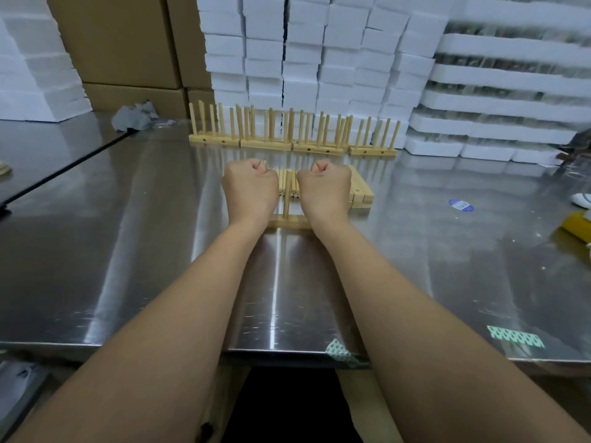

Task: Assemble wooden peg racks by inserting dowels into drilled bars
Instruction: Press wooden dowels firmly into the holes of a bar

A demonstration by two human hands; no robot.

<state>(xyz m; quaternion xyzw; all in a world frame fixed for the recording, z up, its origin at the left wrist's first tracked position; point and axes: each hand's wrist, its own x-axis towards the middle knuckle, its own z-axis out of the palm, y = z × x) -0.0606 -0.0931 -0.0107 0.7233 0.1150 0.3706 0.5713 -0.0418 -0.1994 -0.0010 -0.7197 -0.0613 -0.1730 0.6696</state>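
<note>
A drilled wooden bar [289, 222] lies across the steel table, with one dowel [287, 196] standing upright in its middle. My left hand [250, 190] is a tight fist just left of that dowel, above the bar's left part. My right hand [324, 188] is a matching fist just right of it. Each fist appears wrapped round an upright dowel that it hides entirely. Behind the hands lie a pile of loose dowels [287, 183] and a stack of spare bars [361, 193].
Several finished peg racks [291, 135] stand in a row at the back of the steel table [128, 235]. White foam blocks [319, 59] and cardboard boxes [128, 43] rise behind them. A yellow object [575, 227] and a blue label [461, 205] lie at the right.
</note>
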